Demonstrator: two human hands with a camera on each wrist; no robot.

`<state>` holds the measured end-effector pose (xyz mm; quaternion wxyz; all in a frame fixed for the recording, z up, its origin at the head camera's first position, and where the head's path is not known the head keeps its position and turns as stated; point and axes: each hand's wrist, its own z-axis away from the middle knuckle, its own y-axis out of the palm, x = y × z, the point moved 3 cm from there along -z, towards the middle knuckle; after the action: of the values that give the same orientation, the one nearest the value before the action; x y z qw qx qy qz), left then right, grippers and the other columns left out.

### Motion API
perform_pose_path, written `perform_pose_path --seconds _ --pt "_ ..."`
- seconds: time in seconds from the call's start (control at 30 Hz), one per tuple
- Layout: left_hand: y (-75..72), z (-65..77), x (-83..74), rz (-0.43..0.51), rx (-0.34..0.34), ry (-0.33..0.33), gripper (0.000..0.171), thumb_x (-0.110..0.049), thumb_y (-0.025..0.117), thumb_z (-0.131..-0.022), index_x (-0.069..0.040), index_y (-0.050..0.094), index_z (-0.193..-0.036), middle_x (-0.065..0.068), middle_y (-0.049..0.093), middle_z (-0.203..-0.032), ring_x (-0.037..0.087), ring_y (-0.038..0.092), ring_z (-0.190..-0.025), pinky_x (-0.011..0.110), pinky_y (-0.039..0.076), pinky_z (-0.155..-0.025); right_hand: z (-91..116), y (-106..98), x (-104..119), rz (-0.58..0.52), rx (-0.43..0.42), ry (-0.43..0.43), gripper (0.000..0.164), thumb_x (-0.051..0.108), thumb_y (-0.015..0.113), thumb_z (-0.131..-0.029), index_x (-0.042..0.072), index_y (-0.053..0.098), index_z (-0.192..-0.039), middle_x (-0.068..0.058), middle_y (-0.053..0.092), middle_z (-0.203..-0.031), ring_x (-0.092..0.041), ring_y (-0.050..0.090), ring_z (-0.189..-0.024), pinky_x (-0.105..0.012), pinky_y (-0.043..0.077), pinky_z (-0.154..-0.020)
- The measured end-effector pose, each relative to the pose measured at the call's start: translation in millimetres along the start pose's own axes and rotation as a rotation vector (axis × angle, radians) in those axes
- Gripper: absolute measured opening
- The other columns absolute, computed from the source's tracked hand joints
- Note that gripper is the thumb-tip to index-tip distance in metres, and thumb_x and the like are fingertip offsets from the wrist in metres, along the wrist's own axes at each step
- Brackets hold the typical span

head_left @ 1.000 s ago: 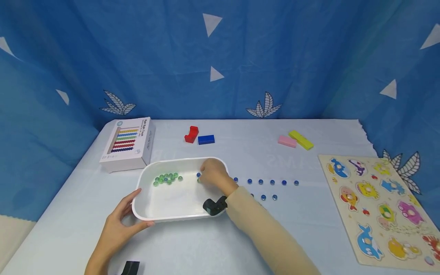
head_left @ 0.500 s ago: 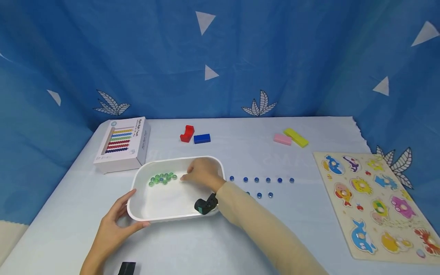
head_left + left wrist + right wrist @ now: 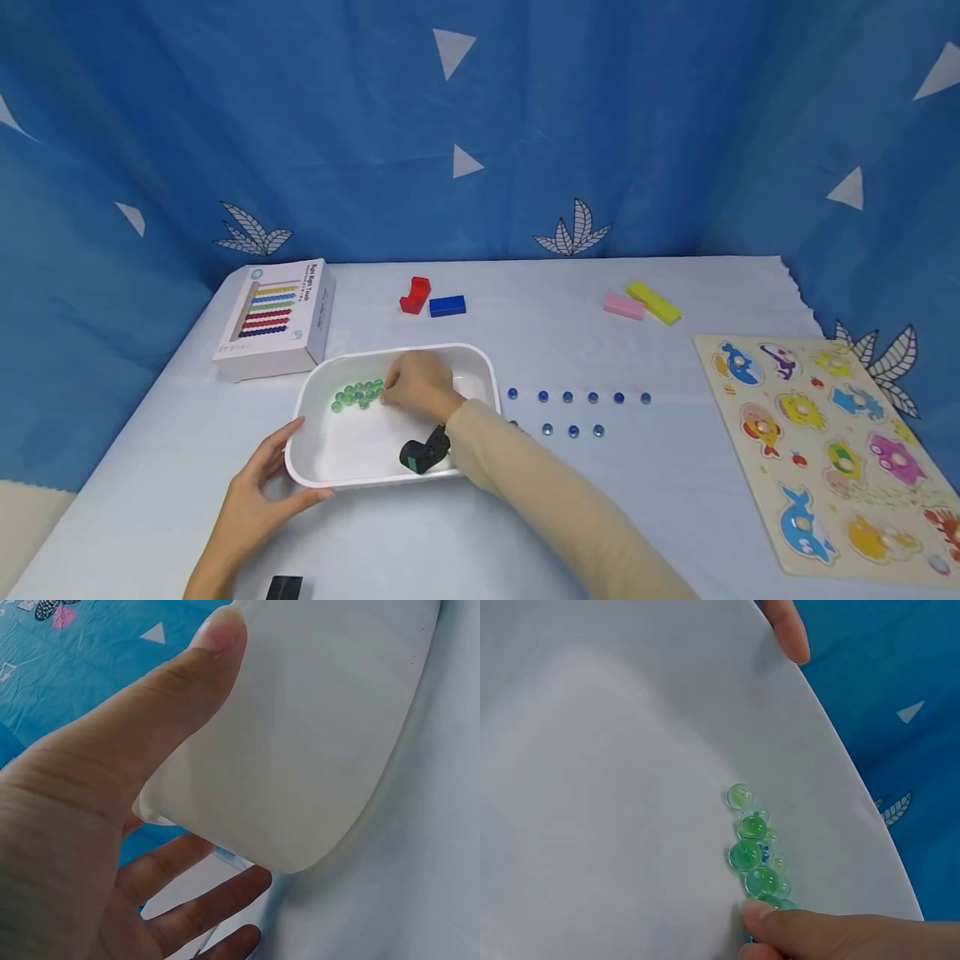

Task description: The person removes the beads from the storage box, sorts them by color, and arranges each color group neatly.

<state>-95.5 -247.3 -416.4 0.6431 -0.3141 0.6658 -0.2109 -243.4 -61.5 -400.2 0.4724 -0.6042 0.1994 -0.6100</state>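
Observation:
A white plastic tray (image 3: pixel 352 454) stands on the table with a cluster of green glass marbles (image 3: pixel 356 392) at its left, a bluish one among them. My left hand (image 3: pixel 251 500) holds the tray's near left corner, thumb on the near side and fingers along the left end. In the left wrist view the thumb (image 3: pixel 217 637) lies on the tray's outer wall. My right hand (image 3: pixel 420 383) is inside the tray at the cluster's right end. Its thumb (image 3: pixel 772 919) and a finger come together beside the green marbles (image 3: pixel 746 855); a speck of blue shows between them, mostly hidden.
Right of the tray, blue marbles (image 3: pixel 593 398) lie on the table in two rows. Behind stand an abacus box (image 3: pixel 281 317), a red block (image 3: pixel 416 296) and a blue block (image 3: pixel 447 306). Pink (image 3: pixel 624 305) and yellow (image 3: pixel 654 302) blocks lie farther right, near an animal puzzle board (image 3: pixel 817 450).
My right hand has moved left inside the tray, up to the green cluster. The blue and green marbles once seen beside its fingers are out of sight. My left hand keeps its hold.

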Motion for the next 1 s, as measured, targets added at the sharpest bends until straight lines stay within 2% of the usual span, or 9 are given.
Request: perform_pose_path --seconds 0.17,0.27,0.37,0.5,0.57,0.7,0.8,0.87,1.0 --pt "1.3 0.7 -0.2 -0.002 -0.004 0.004 0.091 -0.03 0.083 -0.059 -0.033 0.035 -0.137 0.01 0.041 -0.139 -0.029 0.028 -0.099 -0.007 0.03 -0.08 3 -1 3 -0.133 0.032 0.039 0.01 0.033 0.075 -0.071 0.026 0.07 -0.076 0.007 0.058 -0.053 -0.006 0.052 -0.056 -0.021 0.036 -0.051" --pt "1.5 0.3 -0.8 0.001 -0.007 0.019 0.091 -0.03 0.083 -0.059 -0.032 0.035 -0.137 0.01 0.041 -0.138 -0.029 0.029 -0.099 -0.007 0.03 -0.08 9 -11 11 -0.253 0.066 0.001 0.013 0.031 0.073 -0.074 0.024 0.07 -0.085 0.003 0.06 -0.059 -0.011 0.056 -0.055 -0.021 0.037 -0.05" --pt "1.4 -0.9 -0.6 -0.005 -0.007 0.017 0.091 -0.031 0.083 -0.059 -0.032 0.035 -0.137 0.01 0.041 -0.138 -0.025 0.032 -0.101 -0.007 0.029 -0.081 20 -27 18 -0.365 0.098 -0.12 0.017 0.027 0.07 -0.077 0.021 0.07 -0.093 0.002 0.062 -0.069 -0.014 0.059 -0.064 -0.02 0.041 -0.053" --pt "1.3 -2.4 -0.5 -0.018 0.0 -0.006 0.091 -0.034 0.082 -0.06 -0.033 0.034 -0.137 0.01 0.041 -0.139 -0.003 0.046 -0.113 -0.006 0.03 -0.081 41 -57 17 -0.46 0.123 -0.321 0.021 0.022 0.067 -0.081 0.017 0.067 -0.101 0.003 0.065 -0.085 -0.011 0.059 -0.075 -0.018 0.048 -0.062" --pt "1.9 -3.3 -1.2 -0.018 0.003 -0.008 0.091 -0.035 0.082 -0.06 -0.034 0.034 -0.137 0.01 0.041 -0.139 -0.003 0.046 -0.113 -0.006 0.03 -0.081 54 -75 10 -0.477 0.121 -0.396 0.022 0.02 0.066 -0.082 0.015 0.066 -0.103 0.001 0.066 -0.091 -0.009 0.057 -0.079 -0.019 0.05 -0.068" --pt "3.3 -4.2 -2.7 0.006 -0.007 0.019 0.09 -0.031 0.082 -0.06 -0.033 0.035 -0.137 0.011 0.042 -0.138 -0.024 0.034 -0.102 -0.006 0.031 -0.081 83 -109 -18 -0.449 0.074 -0.426 0.022 0.02 0.066 -0.082 0.015 0.065 -0.104 0.003 0.065 -0.097 -0.011 0.057 -0.084 -0.024 0.051 -0.076" --pt "4.5 -4.4 -2.3 0.017 -0.011 0.04 0.089 -0.029 0.083 -0.061 -0.032 0.035 -0.136 0.008 0.042 -0.138 -0.027 0.032 -0.1 -0.006 0.031 -0.081 106 -129 -50 -0.389 -0.004 -0.356 0.021 0.025 0.066 -0.082 0.019 0.065 -0.102 0.007 0.065 -0.094 -0.012 0.057 -0.083 -0.027 0.051 -0.073" --pt "4.7 -3.6 -1.0 0.006 -0.012 0.039 0.089 -0.03 0.082 -0.061 -0.032 0.035 -0.137 -0.003 0.04 -0.138 -0.027 0.032 -0.1 -0.006 0.031 -0.081 122 -138 -74 -0.334 -0.07 -0.301 0.02 0.028 0.066 -0.082 0.022 0.065 -0.101 0.009 0.064 -0.093 -0.011 0.057 -0.082 -0.026 0.051 -0.071" --pt "4.1 -1.0 1.1 -0.02 -0.015 0.027 0.09 -0.032 0.082 -0.061 -0.033 0.035 -0.137 -0.01 0.039 -0.135 -0.028 0.031 -0.1 -0.007 0.03 -0.08 155 -146 -127 -0.225 -0.201 -0.185 0.018 0.034 0.065 -0.082 0.026 0.064 -0.098 0.011 0.064 -0.09 -0.008 0.055 -0.079 -0.022 0.048 -0.069"
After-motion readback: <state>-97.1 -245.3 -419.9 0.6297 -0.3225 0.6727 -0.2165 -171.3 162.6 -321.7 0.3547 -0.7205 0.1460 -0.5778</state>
